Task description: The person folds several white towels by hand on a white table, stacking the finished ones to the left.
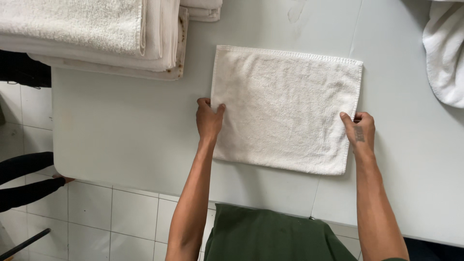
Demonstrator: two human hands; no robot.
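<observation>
Two hands, left hand point(209, 119) and right hand point(360, 129), pinch one towel point(285, 108)

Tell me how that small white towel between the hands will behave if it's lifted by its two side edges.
The towel is thin terry lying flat on the table, so it will likely sag in the middle. It looks light. Its looped pile probably grips well where the left hand and right hand pinch its edges.

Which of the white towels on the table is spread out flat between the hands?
The small white towel, gripped at its side edges by the left hand and right hand. The folded stack lies far left, the crumpled towel far right.
</observation>
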